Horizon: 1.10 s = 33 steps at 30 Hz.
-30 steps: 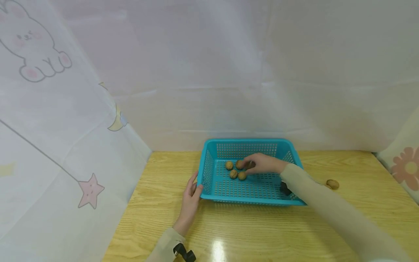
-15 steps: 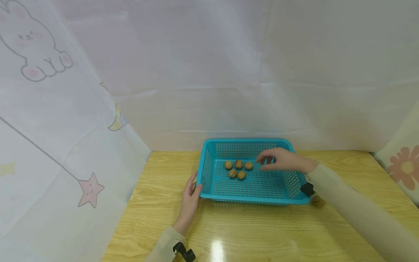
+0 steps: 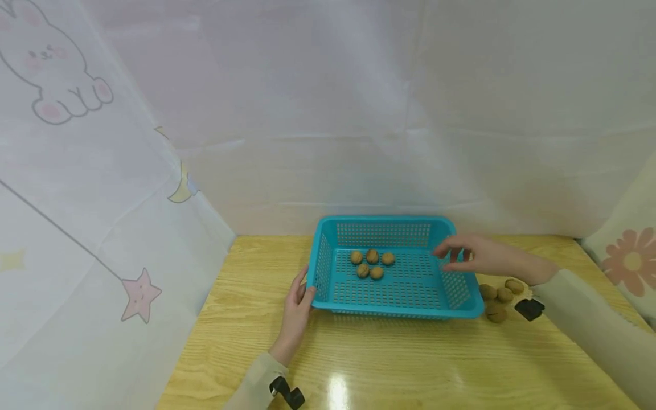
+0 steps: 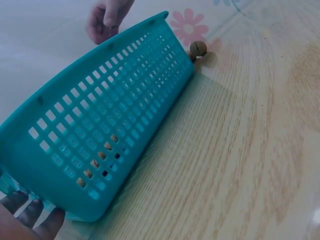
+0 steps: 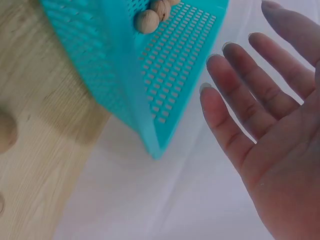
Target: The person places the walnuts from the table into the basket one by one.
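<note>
A turquoise plastic basket [image 3: 405,312] with slotted walls stands on the table. Several walnuts [image 3: 372,256] lie together on its floor, left of its middle. At the basket's left end, my left hand [image 3: 297,310] holds the rim, thumb at the edge and fingers against the outer wall; those fingertips [image 4: 31,212] also show in the left wrist view. My right hand [image 3: 484,257] hovers by the basket's right end with nothing in it, and its spread fingers [image 5: 225,115] face the right wrist camera. More walnuts [image 3: 496,312] lie on the table below the right hand.
The wooden table [image 3: 389,364] runs up to a pale patterned cloth [image 3: 359,114] hung behind it and at both sides. The basket's back side is close to that cloth. Black wrist straps [image 3: 288,393] sit over the sleeves.
My right hand has let go of a walnut in the basket and moved right, out past the right rim. Walnuts on the table have come into view. The left hand stays in place.
</note>
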Motion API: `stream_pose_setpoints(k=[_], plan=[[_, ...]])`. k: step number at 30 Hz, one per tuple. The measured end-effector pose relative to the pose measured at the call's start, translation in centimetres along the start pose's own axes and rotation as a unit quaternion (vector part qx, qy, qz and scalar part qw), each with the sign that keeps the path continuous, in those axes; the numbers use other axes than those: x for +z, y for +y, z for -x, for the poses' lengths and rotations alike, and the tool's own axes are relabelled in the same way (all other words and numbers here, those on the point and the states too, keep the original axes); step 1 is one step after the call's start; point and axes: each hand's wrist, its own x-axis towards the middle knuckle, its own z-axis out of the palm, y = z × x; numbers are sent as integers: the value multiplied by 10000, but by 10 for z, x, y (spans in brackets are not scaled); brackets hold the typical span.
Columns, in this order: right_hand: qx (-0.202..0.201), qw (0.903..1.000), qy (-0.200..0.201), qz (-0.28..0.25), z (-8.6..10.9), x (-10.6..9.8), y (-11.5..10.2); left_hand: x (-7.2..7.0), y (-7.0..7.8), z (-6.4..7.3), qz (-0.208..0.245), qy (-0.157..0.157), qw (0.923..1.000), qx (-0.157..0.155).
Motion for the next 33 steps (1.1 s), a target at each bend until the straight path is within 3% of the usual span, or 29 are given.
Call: stream_pose_setpoints(k=[4, 9, 14, 17, 24, 33], plan=[[280, 9995, 67, 113, 21, -3, -3, 0, 0, 0, -7, 20, 10000, 31], [405, 9968, 494, 472, 48, -2, -5, -1, -1, 0, -37, -9, 10000, 78], [-172, 9912, 1034, 808, 71, 4, 6, -1, -1, 0, -9, -23, 10000, 57], [-336, 9886, 1142, 920, 84, 6, 14, -1, -1, 0, 39, -20, 10000, 26], [-3, 9883, 1320, 768, 113, 18, 27, 0, -1, -1, -2, -56, 9999, 88], [668, 9904, 1181, 271, 142, 43, 58, 0, -2, 0, 9, -42, 9999, 105]])
